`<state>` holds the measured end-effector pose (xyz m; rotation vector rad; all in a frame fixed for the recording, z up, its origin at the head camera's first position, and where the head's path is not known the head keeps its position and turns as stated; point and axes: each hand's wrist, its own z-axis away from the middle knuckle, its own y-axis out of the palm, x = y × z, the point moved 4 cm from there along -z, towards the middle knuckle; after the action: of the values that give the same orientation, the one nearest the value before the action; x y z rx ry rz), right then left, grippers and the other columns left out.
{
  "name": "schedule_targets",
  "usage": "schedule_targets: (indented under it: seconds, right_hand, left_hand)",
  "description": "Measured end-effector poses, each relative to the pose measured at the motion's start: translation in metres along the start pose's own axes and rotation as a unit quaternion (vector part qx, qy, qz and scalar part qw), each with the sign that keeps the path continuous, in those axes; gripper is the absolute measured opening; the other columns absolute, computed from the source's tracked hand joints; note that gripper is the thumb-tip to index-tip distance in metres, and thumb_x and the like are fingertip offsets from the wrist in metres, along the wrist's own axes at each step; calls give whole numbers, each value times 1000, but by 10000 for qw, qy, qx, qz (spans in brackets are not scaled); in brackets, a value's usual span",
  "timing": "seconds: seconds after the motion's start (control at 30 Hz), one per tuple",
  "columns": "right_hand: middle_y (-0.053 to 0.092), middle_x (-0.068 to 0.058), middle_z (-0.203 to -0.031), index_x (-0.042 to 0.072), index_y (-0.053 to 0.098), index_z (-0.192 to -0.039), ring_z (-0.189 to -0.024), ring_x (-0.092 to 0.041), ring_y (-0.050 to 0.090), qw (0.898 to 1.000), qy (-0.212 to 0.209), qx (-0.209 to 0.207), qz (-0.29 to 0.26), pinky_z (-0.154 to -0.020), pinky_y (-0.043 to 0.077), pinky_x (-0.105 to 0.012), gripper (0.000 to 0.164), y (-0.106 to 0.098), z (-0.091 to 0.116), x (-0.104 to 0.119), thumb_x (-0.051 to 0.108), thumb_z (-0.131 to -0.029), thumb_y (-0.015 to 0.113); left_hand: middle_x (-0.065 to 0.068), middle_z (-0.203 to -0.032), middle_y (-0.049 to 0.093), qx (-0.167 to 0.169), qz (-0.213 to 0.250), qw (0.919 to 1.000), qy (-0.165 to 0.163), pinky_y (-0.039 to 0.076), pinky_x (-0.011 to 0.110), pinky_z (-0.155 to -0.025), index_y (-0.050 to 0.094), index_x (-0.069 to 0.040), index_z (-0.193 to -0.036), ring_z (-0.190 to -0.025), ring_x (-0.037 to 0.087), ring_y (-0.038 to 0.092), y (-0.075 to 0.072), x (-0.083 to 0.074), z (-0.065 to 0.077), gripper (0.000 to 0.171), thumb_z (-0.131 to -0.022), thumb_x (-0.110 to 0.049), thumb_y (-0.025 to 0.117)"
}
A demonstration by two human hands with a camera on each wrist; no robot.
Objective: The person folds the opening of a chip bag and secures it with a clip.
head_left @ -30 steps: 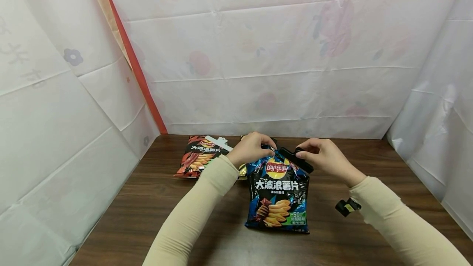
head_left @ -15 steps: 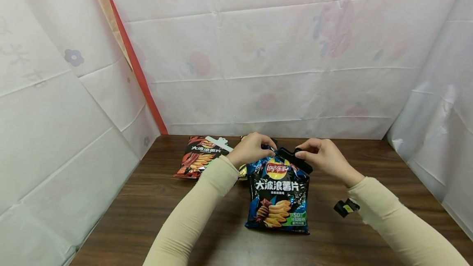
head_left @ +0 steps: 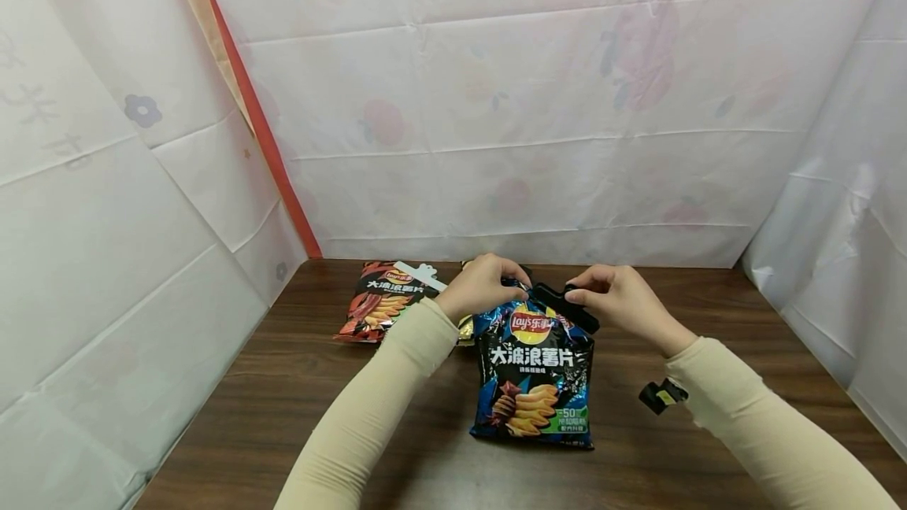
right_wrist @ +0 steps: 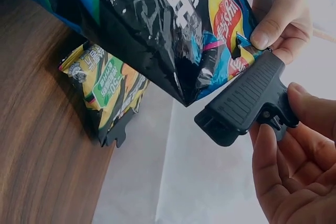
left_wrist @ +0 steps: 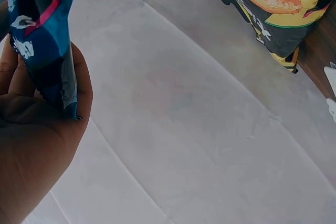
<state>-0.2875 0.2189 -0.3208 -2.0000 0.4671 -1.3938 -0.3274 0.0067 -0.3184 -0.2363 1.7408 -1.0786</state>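
Note:
A blue and black Lay's chip bag point(head_left: 533, 368) is upright at the middle of the table, its top folded and gathered. My left hand point(head_left: 483, 288) pinches that top at its left part; in the left wrist view a blue bag corner point(left_wrist: 44, 61) shows between thumb and fingers. With thumb and fingertips, my right hand point(head_left: 627, 304) grips the handle of a black bag clip point(head_left: 565, 308). The clip's long bar lies slanted along the right part of the bag's top edge. Close up, the clip point(right_wrist: 244, 100) sits right at the folded rim, near the left thumb point(right_wrist: 268, 32).
Behind and to the left lies a red chip bag point(head_left: 375, 307) with a white clip point(head_left: 420, 275) across its top. A yellow and black chip bag point(right_wrist: 107, 85) with a dark clip point(right_wrist: 120, 128) is mostly hidden behind my left hand. White sheeting point(head_left: 524, 179) walls the table.
The black clip and my right hand have shifted very slightly left along the bag's top. My left hand and the bags have stayed in place.

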Motion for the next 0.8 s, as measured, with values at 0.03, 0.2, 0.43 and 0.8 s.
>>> schedule_targets:
  seconds: [0.03,0.2,0.43,0.8]
  right_hand:
    - [67,-4,-76,12,74,-105,-56,-12,47,10000,8,0,-3,-52,39,-27,21,0,0,0,28,-92,69]
    - [71,-5,-84,10,74,-105,-62,-13,52,10000,42,54,-58,-54,40,-27,22,0,0,0,27,-92,69]
    - [73,-7,-89,8,74,-105,-74,-17,66,9994,110,232,-226,-61,49,-28,24,0,-1,-2,27,-92,69]
    - [74,-11,-94,4,73,-106,-76,-15,69,9969,225,527,-533,-68,57,-30,26,7,-3,-9,26,-92,69]
  left_hand:
    - [-1,-94,74,-2,4,10000,4,42,25,-59,75,-15,-103,-57,10,52,0,0,0,13,-90,-17,71]
    - [-2,-92,74,-16,25,10000,17,42,25,-59,75,-15,-103,-56,10,50,0,0,0,13,-90,-17,71]
    - [0,-94,74,-12,22,10000,19,42,25,-60,75,-16,-103,-59,10,52,-1,-1,1,13,-91,-18,71]
    - [-2,-95,74,-31,61,10000,-17,46,24,-64,75,-16,-102,-68,11,60,-1,-5,2,12,-91,-16,70]
